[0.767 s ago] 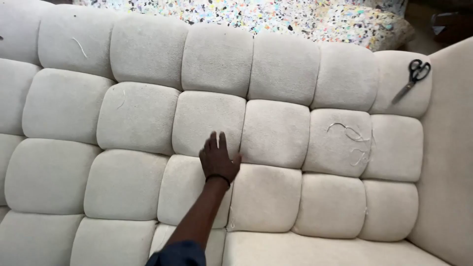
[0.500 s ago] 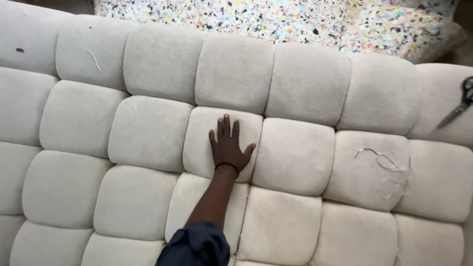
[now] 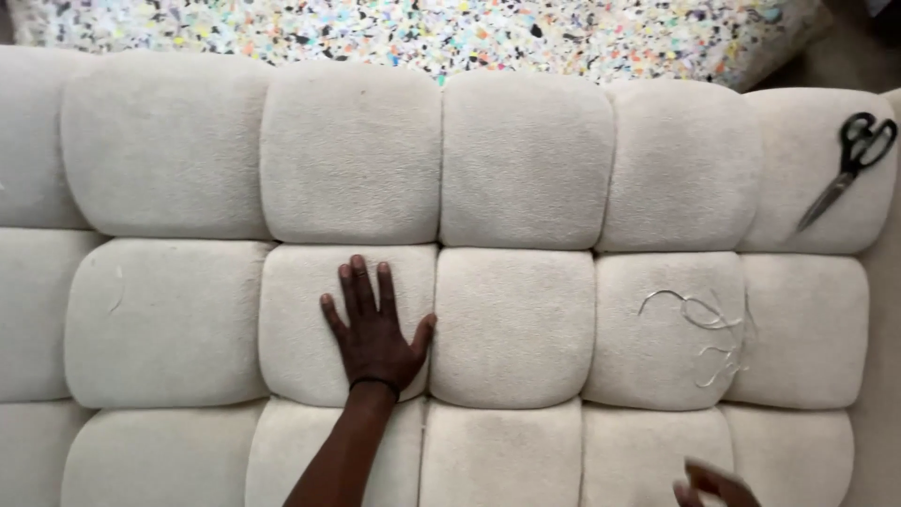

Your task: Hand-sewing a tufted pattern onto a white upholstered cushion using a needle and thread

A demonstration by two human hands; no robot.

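Note:
A cream tufted upholstered panel (image 3: 526, 160) of puffy square cushions fills the view. My left hand (image 3: 375, 338) lies flat and palm down on one square in the middle row, fingers spread, holding nothing. A black band circles its wrist. Only the blurred fingertips of my right hand (image 3: 715, 483) show at the bottom edge, over a lower right square; I cannot tell whether it holds anything.
Black-handled scissors (image 3: 849, 164) lie on the top right square. Loose pale threads (image 3: 704, 329) curl on a square right of the middle. A multicoloured speckled foam slab (image 3: 422, 33) runs along the far edge. The sofa's arm wall rises at the right edge.
The view has moved closer and shifted, so the scissors are back in sight. My left hand still lies flat on the panel. My right hand's fingertips have appeared at the bottom right.

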